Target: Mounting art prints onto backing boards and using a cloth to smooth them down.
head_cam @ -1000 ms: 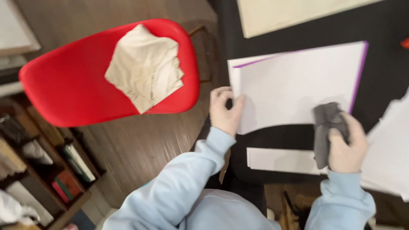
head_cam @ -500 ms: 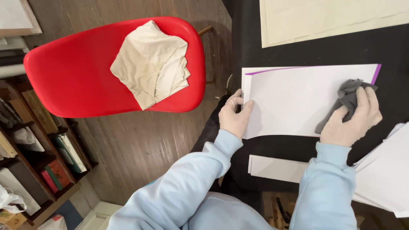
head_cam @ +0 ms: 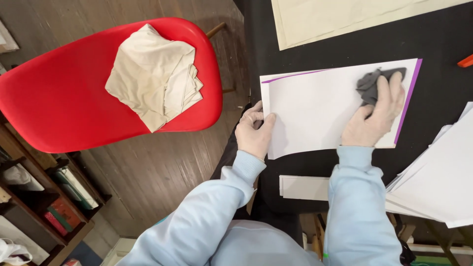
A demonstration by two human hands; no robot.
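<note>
A white sheet with purple edges [head_cam: 315,108] lies on a black table [head_cam: 433,39]. My left hand [head_cam: 253,130], in a thin pale glove, presses on the sheet's left edge at the table's side. My gloved right hand [head_cam: 374,111] rests on the sheet's right part and grips a crumpled dark grey cloth [head_cam: 374,81] against its upper right corner. Both arms wear light blue sleeves.
A red chair [head_cam: 64,93] with a folded beige cloth [head_cam: 152,74] stands left of the table on a wooden floor. A cream sheet [head_cam: 340,17] lies at the table's far side, a stack of white sheets [head_cam: 438,177] at right, a white strip [head_cam: 303,187] near me. A bookshelf [head_cam: 44,197] is at lower left.
My right hand has slid the grey cloth from the near right edge up over the sheet to its upper right corner. My left hand stays on the left edge.
</note>
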